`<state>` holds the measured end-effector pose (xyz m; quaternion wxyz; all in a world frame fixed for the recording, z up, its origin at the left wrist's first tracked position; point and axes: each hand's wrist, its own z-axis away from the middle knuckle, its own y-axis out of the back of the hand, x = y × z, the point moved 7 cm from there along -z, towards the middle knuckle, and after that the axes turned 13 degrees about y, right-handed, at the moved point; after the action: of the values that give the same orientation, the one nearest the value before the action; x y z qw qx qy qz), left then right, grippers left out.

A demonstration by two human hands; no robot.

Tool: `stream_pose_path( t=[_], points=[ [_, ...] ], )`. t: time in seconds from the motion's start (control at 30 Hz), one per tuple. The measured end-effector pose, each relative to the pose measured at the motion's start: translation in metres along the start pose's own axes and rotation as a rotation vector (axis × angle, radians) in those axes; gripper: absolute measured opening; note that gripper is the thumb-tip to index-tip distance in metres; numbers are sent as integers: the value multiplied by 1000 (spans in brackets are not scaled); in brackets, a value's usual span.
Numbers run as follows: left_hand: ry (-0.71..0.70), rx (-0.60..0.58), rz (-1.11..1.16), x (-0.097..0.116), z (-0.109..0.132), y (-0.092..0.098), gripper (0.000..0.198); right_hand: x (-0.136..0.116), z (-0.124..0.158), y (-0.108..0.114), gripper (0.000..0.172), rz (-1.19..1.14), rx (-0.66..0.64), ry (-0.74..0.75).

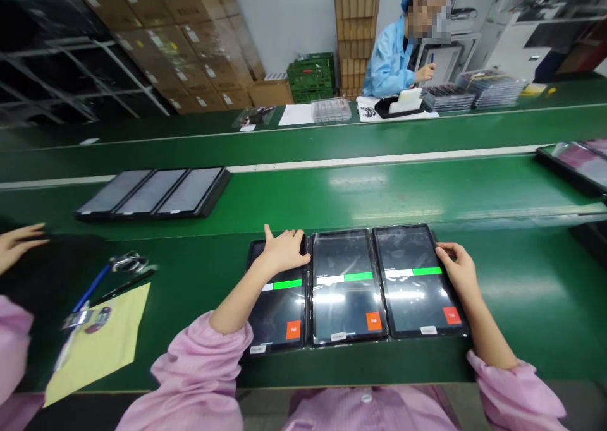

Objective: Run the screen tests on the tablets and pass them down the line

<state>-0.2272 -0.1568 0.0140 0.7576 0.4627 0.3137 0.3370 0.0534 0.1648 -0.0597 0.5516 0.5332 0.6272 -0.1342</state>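
Three tablets (344,285) lie side by side on the near belt (531,298), a paper sheet (102,346) to their left. Three more tablets (152,193) lie beyond, leftward; a co-worker (391,61) sits farthest.

Glossy glass tablet screens (344,285)

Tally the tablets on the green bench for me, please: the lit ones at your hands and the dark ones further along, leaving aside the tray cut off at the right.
Lit tablets with a Fail button: 3
Dark tablets in black cases: 3
Total: 6
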Motion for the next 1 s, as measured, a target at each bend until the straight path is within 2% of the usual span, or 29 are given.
stream_pose_path(
  t=[0.17,0.4,0.6,0.87,1.0],
  points=[
    [70,4,-44,4,6,-5,67,3,7,6,45,-46,34,-77],
    [65,87,-39,12,2,-6,55,7,2,3,42,-127,-6,-92],
    [45,136,-55,13,-2,-6,46,11,1,1,50,-170,-35,-97],
    [29,143,-56,14,-3,-7,41,12,5,-1,46,-240,-31,-176],
    [-12,69,-86,10,-8,-6,44,11,3,-3,45,-268,-22,-172]
  ],
)
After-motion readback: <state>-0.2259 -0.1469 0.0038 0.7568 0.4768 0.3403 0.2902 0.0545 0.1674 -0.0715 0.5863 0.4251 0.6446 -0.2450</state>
